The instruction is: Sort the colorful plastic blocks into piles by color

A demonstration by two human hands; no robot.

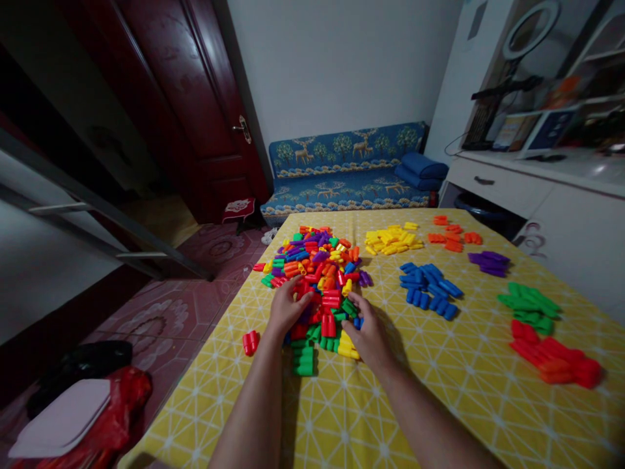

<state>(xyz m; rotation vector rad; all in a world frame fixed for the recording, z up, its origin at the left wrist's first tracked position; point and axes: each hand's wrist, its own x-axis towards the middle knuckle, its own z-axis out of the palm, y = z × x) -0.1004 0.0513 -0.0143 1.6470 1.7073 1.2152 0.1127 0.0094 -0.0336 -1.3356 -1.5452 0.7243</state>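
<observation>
A big mixed pile of plastic bullet-shaped building blocks (317,257) in several colours lies on the table in front of me. My left hand (288,305) rests at the pile's left near side, thumb and fingers apart, beside red blocks (331,298). On the pile's right side is my right hand (367,331), its thumb and forefinger spread around a dark green block (349,307); no firm grip on it shows. Between my wrists lie green blocks (303,360) and yellow blocks (347,346). A red block (250,343) sits apart, left of my left forearm.
Single-colour groups stand to the right: yellow (390,240), orange (453,238), blue (427,286), purple (489,263), green (530,305) and red (554,355). A yellow patterned cloth (336,423) covers the table. Beyond its far edge is a blue sofa (336,185); a white cabinet (581,228) stands right.
</observation>
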